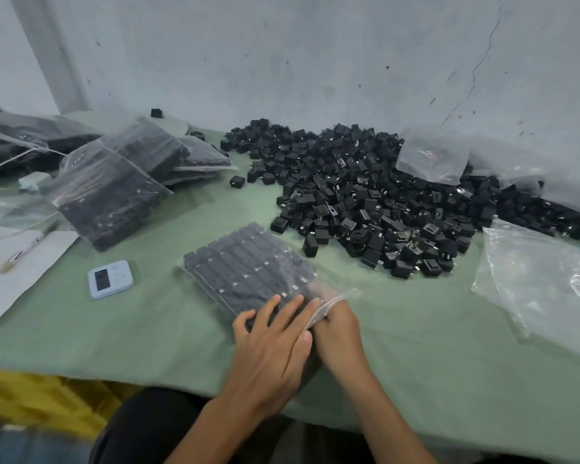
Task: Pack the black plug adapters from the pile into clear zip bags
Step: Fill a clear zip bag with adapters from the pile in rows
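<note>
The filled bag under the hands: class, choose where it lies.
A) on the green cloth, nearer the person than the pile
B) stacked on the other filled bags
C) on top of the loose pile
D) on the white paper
A: the filled bag lies flat on the green cloth, on the person's side of the pile.

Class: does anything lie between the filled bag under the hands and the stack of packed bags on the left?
Nothing visible does. Bare green cloth separates the filled bag from the stack of packed bags. A small white device lies nearer the person, off that path.
</note>
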Demonstrator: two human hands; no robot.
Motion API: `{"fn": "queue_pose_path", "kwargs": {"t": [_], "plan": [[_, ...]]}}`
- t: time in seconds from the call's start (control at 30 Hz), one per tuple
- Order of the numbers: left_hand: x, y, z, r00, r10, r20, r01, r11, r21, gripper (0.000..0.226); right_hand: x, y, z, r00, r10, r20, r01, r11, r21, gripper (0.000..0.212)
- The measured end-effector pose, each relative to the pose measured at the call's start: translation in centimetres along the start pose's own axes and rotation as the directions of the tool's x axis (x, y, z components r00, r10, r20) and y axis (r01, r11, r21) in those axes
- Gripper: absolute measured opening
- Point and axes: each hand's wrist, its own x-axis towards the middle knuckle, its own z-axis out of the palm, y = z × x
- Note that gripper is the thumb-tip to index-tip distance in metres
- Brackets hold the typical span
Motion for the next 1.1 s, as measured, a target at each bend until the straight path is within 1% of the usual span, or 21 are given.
{"fn": "queue_pose_path", "kwargs": {"t": [0.07, 0.13, 0.2, 0.33, 0.4, 0.43, 0.53, 0.6, 0.63, 0.67, 0.7, 0.73, 0.77, 0.8, 0.83, 0.9, 0.97, 1.0, 1.03, 1.07, 1.1], "plan": [[-0.1, -0.1, 0.0, 1.000, 0.007, 0.003, -0.007, 1.000, 0.000, 0.054, 0.2, -0.1, 0.1, 1.000, 0.018, 0.011, -0.019, 0.999, 0.040, 0.032], [-0.1, -0.1, 0.1, 1.000, 0.018, 0.005, -0.018, 1.000, 0.007, 0.052, 0.3, 0.1, 0.4, 0.999, 0.039, 0.026, -0.040, 0.998, 0.045, 0.021], [-0.2, -0.1, 0.3, 1.000, 0.032, -0.002, -0.031, 0.999, 0.021, 0.050, 0.5, 0.2, 0.6, 0.998, 0.060, 0.009, -0.060, 0.998, 0.036, 0.015], [-0.3, -0.4, 0.6, 0.998, 0.058, -0.012, -0.058, 0.997, 0.050, 0.051, 0.8, 0.3, 0.6, 0.996, 0.085, -0.020, -0.084, 0.995, 0.052, 0.015], [0.2, -0.7, 0.3, 0.997, 0.065, -0.040, -0.064, 0.997, 0.034, 0.054, 0.5, -0.1, 0.7, 0.984, 0.177, -0.018, -0.171, 0.971, 0.167, 0.012], [0.7, -0.9, 0.1, 0.996, 0.066, -0.065, -0.065, 0.998, 0.018, 0.051, 0.5, 0.0, 0.8, 0.976, 0.215, -0.040, -0.203, 0.957, 0.206, 0.014], [2.2, -0.9, -0.4, 0.993, 0.086, -0.086, -0.085, 0.996, 0.017, 0.048, 0.3, 0.6, 1.3, 0.982, 0.096, -0.161, -0.088, 0.994, 0.059, 0.007], [2.7, -0.9, -0.1, 0.992, 0.113, -0.048, -0.111, 0.992, 0.052, 0.052, 0.1, 0.6, 1.0, 0.989, 0.049, -0.142, -0.044, 0.998, 0.038, 0.005], [2.6, -1.0, 0.0, 0.992, 0.122, -0.032, -0.119, 0.991, 0.066, 0.053, 0.2, 0.6, 0.7, 0.996, 0.036, -0.081, -0.034, 0.999, 0.023, 0.007], [2.6, -1.1, 0.1, 0.992, 0.125, -0.017, -0.124, 0.990, 0.074, 0.053, 0.1, 0.9, 0.2, 1.000, 0.022, 0.015, -0.022, 0.999, 0.025, 0.013], [2.6, -1.2, 0.2, 0.992, 0.123, -0.001, -0.123, 0.990, 0.076, 0.054, 0.0, 1.3, -0.4, 0.993, 0.006, 0.120, -0.012, 0.999, 0.047, 0.022], [2.5, -1.1, 0.2, 0.993, 0.117, 0.014, -0.118, 0.990, 0.075, 0.054, -0.2, 1.6, -1.0, 0.982, -0.004, 0.187, -0.012, 0.996, 0.086, 0.029], [2.5, -1.1, 0.2, 0.994, 0.110, 0.018, -0.111, 0.991, 0.072, 0.054, -0.6, 2.0, -1.8, 0.983, 0.000, 0.183, -0.015, 0.996, 0.084, 0.031], [2.5, -1.1, 0.3, 0.994, 0.104, 0.017, -0.105, 0.992, 0.069, 0.055, -1.0, 2.6, -2.6, 0.993, 0.010, 0.119, -0.019, 0.997, 0.076, 0.030], [2.5, -1.1, 0.4, 0.995, 0.102, 0.014, -0.103, 0.993, 0.065, 0.058, -1.4, 3.0, -3.4, 0.999, 0.040, 0.012, -0.040, 0.998, 0.048, 0.031], [2.5, -1.1, 0.4, 0.995, 0.102, 0.001, -0.102, 0.992, 0.067, 0.066, -1.2, 2.5, -4.9, 0.975, 0.087, -0.203, -0.081, 0.996, 0.036, 0.029], [2.5, -1.0, 0.2, 0.995, 0.101, -0.008, -0.100, 0.993, 0.065, 0.067, 0.5, 0.9, -5.9, 0.947, 0.028, -0.321, -0.019, 0.999, 0.030, 0.024], [2.6, -1.0, 0.1, 0.995, 0.103, -0.009, -0.102, 0.993, 0.059, 0.066, 2.0, 0.0, -6.1, 0.948, -0.037, -0.317, 0.033, 0.999, -0.016, 0.021], [2.6, -0.9, 0.1, 0.994, 0.105, -0.012, -0.104, 0.993, 0.052, 0.065, 3.8, -0.9, -6.1, 0.956, -0.104, -0.273, 0.083, 0.993, -0.088, 0.018], [2.6, -0.9, 0.1, 0.994, 0.110, -0.018, -0.109, 0.993, 0.045, 0.064, 5.8, -1.8, -5.8, 0.969, -0.147, -0.197, 0.113, 0.978, -0.174, 0.016], [2.6, -0.9, 0.1, 0.993, 0.118, -0.026, -0.117, 0.992, 0.037, 0.063, 8.0, -2.4, -5.1, 0.982, -0.154, -0.107, 0.121, 0.956, -0.266, 0.013]]}}
